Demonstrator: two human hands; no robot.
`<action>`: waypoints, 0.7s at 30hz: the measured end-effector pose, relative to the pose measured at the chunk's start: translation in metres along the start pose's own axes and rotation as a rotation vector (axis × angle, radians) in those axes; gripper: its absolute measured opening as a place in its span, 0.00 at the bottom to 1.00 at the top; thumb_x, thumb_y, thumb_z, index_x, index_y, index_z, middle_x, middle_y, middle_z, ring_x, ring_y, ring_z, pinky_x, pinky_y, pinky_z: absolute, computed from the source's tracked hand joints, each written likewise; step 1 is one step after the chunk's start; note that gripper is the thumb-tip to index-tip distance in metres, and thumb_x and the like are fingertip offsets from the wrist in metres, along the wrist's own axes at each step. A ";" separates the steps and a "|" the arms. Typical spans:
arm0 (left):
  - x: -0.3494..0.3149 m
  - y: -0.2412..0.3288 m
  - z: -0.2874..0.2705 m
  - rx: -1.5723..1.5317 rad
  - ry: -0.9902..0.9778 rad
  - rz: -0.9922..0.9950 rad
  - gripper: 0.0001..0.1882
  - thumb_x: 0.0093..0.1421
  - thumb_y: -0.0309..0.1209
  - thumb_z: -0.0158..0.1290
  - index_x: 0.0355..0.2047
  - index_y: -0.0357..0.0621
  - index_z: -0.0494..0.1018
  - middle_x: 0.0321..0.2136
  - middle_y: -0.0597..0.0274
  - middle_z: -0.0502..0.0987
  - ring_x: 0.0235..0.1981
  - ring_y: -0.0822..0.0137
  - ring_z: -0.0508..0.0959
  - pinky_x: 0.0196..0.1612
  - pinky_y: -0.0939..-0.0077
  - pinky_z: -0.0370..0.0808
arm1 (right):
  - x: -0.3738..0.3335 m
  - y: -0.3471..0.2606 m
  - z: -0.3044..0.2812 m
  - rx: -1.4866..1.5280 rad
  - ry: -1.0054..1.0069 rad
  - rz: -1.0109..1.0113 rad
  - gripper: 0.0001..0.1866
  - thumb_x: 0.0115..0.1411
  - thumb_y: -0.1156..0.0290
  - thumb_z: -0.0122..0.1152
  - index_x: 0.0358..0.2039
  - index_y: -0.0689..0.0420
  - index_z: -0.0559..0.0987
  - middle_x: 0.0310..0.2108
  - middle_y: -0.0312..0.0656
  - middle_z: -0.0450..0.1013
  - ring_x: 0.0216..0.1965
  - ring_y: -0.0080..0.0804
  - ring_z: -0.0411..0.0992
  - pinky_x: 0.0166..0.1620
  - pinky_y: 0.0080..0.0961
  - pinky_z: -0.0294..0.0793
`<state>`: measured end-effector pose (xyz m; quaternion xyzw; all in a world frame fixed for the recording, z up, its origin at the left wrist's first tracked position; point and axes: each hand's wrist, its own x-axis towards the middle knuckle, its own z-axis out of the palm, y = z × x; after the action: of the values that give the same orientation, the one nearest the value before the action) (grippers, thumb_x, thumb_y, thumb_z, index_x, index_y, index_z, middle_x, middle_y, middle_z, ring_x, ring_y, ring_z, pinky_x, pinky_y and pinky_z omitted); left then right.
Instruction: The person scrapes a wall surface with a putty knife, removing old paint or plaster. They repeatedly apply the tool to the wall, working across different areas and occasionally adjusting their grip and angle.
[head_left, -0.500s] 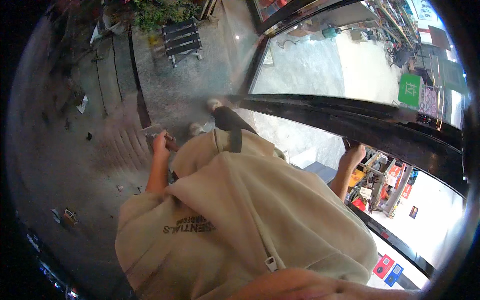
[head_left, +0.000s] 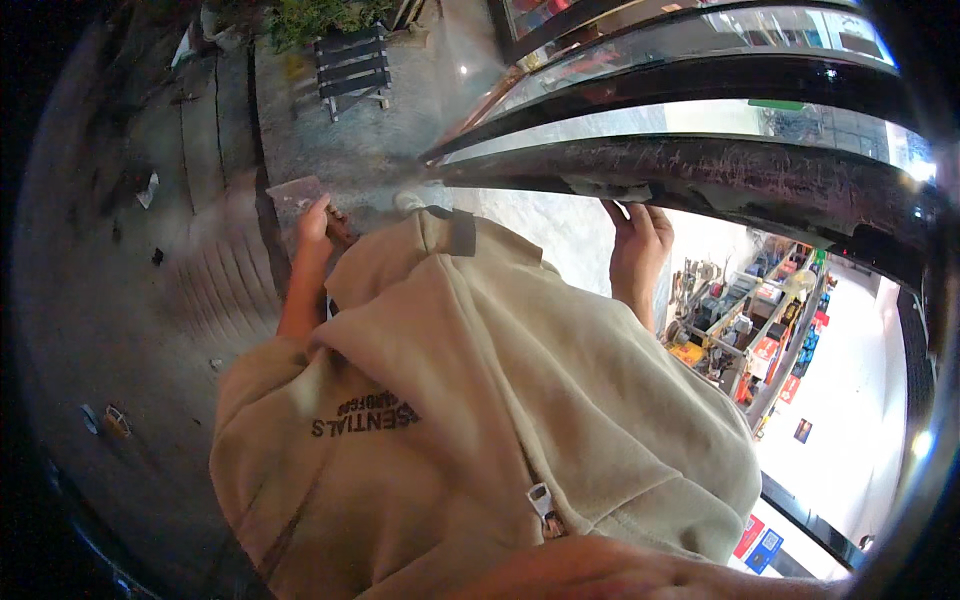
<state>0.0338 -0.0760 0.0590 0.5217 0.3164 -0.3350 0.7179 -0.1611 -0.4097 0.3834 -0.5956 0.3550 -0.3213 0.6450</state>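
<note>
Touching crosswise door frame (head_left: 690,165) at fingertips of nearer right hand (head_left: 641,248); cannot tell if gripped. Clasping flat tool (head_left: 292,190) in left hand (head_left: 313,224).

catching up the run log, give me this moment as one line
left hand: holding flat tool | right hand: fingertips at black door frame edge | beyond: slatted stool, plant
</note>
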 end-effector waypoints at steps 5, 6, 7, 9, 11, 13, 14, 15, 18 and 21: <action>-0.017 -0.002 -0.004 0.102 0.003 0.017 0.14 0.59 0.37 0.54 0.23 0.40 0.69 0.19 0.58 0.71 0.20 0.59 0.73 0.21 0.65 0.71 | 0.009 -0.003 0.026 0.008 -0.089 -0.002 0.10 0.58 0.85 0.46 0.38 0.73 0.74 0.39 0.50 0.74 0.42 0.36 0.74 0.54 0.42 0.73; -0.019 -0.006 -0.011 0.121 0.023 0.024 0.15 0.59 0.38 0.54 0.24 0.39 0.70 0.20 0.57 0.72 0.19 0.59 0.73 0.21 0.65 0.70 | 0.011 -0.004 0.029 0.013 -0.093 0.010 0.10 0.58 0.85 0.46 0.38 0.73 0.74 0.39 0.50 0.74 0.42 0.36 0.74 0.54 0.42 0.73; -0.017 -0.014 -0.018 0.140 0.035 0.030 0.15 0.59 0.39 0.53 0.25 0.37 0.71 0.20 0.57 0.72 0.19 0.60 0.74 0.21 0.65 0.70 | 0.013 -0.005 0.030 0.015 -0.093 0.017 0.10 0.57 0.85 0.46 0.38 0.73 0.74 0.39 0.51 0.74 0.43 0.36 0.74 0.55 0.42 0.73; -0.013 -0.021 -0.033 0.269 0.060 0.038 0.18 0.59 0.41 0.53 0.28 0.35 0.72 0.22 0.54 0.74 0.20 0.59 0.75 0.22 0.65 0.69 | 0.015 -0.007 0.032 0.014 -0.088 0.029 0.10 0.57 0.85 0.46 0.38 0.73 0.74 0.39 0.51 0.74 0.43 0.37 0.74 0.55 0.42 0.73; -0.001 -0.025 -0.045 0.486 0.069 0.038 0.21 0.60 0.43 0.51 0.32 0.32 0.73 0.23 0.51 0.75 0.22 0.57 0.76 0.23 0.63 0.69 | 0.016 -0.006 0.031 -0.003 -0.071 0.032 0.11 0.57 0.85 0.47 0.39 0.73 0.74 0.39 0.51 0.74 0.43 0.38 0.74 0.55 0.42 0.73; 0.010 -0.031 -0.056 0.745 0.142 0.230 0.23 0.61 0.45 0.49 0.34 0.31 0.73 0.26 0.48 0.76 0.25 0.55 0.77 0.27 0.62 0.70 | 0.017 -0.006 0.031 -0.001 -0.111 0.027 0.11 0.57 0.84 0.46 0.39 0.73 0.73 0.39 0.52 0.74 0.43 0.39 0.74 0.55 0.41 0.73; 0.011 -0.036 -0.055 0.826 0.134 0.302 0.24 0.61 0.46 0.49 0.35 0.31 0.72 0.26 0.48 0.76 0.27 0.54 0.77 0.29 0.62 0.70 | 0.017 -0.009 0.035 -0.023 -0.109 0.039 0.11 0.57 0.84 0.46 0.39 0.73 0.73 0.39 0.52 0.74 0.43 0.40 0.74 0.54 0.41 0.73; 0.002 -0.035 -0.045 0.903 0.128 0.374 0.24 0.62 0.47 0.48 0.36 0.32 0.72 0.27 0.47 0.76 0.29 0.54 0.77 0.31 0.62 0.70 | 0.019 -0.008 0.035 -0.048 -0.111 0.037 0.11 0.56 0.85 0.47 0.39 0.73 0.73 0.40 0.52 0.74 0.43 0.40 0.74 0.54 0.41 0.73; -0.067 0.030 0.025 0.970 -0.070 0.531 0.24 0.64 0.47 0.45 0.40 0.33 0.71 0.29 0.48 0.76 0.32 0.54 0.77 0.35 0.63 0.71 | 0.021 -0.005 0.029 -0.115 -0.089 0.049 0.12 0.54 0.86 0.48 0.40 0.72 0.73 0.41 0.52 0.74 0.43 0.41 0.75 0.52 0.41 0.75; -0.061 0.046 0.050 0.882 -0.341 0.538 0.23 0.66 0.45 0.43 0.43 0.34 0.69 0.29 0.53 0.76 0.30 0.58 0.77 0.34 0.62 0.71 | 0.026 -0.009 0.030 -0.097 0.014 0.034 0.14 0.53 0.87 0.50 0.41 0.69 0.73 0.41 0.50 0.74 0.44 0.40 0.74 0.51 0.41 0.76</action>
<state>0.0415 -0.1039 0.1458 0.7742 -0.1196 -0.3204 0.5326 -0.1218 -0.4157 0.3913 -0.6180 0.3846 -0.2969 0.6180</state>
